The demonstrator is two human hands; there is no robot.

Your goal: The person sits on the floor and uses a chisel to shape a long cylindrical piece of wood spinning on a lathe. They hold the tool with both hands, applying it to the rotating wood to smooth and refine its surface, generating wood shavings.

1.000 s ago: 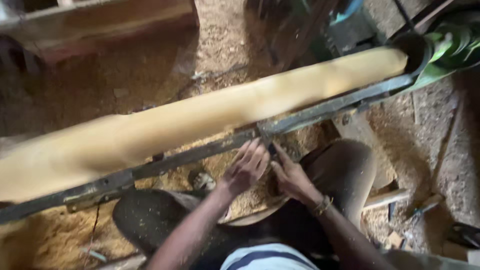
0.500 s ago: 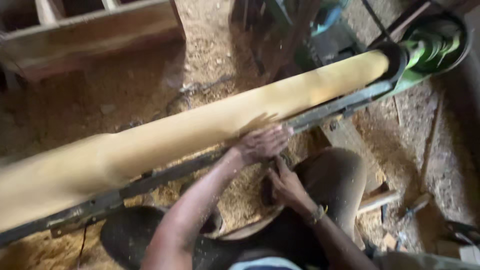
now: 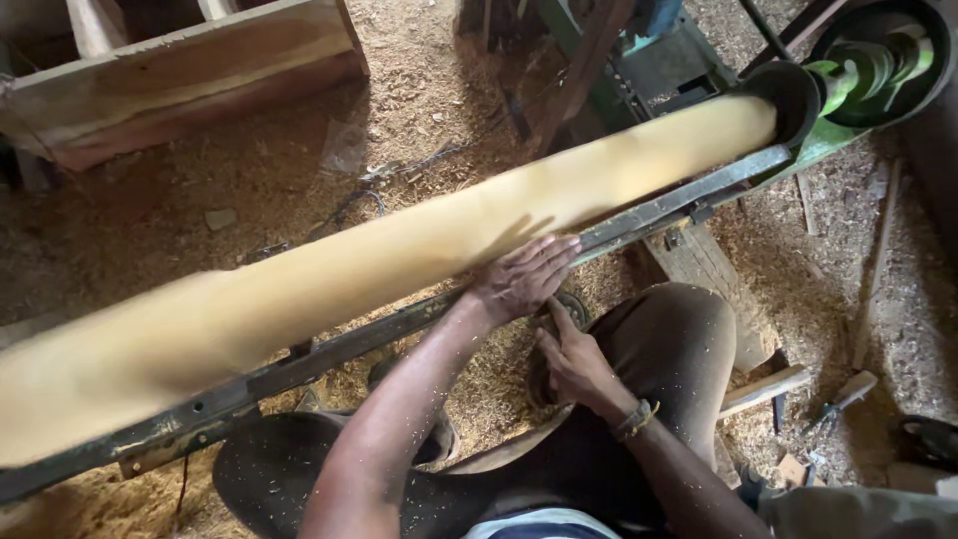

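Left hand on the turned wooden spindle, right hand low beside the knee.

The long pale wooden spindle (image 3: 399, 265) lies on a diagonal, its long axis running from lower left up to the green drive head (image 3: 868, 70) at upper right; its surface is blurred. A dark metal rail (image 3: 659, 212) runs parallel just below it. The left hand (image 3: 524, 277) is the nearer one: flat, fingers spread and extended, palm resting against the spindle's near side and over the rail, grasping nothing. The right hand (image 3: 569, 359) sits below and apart from the spindle, loosely curled near a dark round object (image 3: 571, 304); whether it grips anything I cannot tell. Sawdust covers the floor (image 3: 249, 190).
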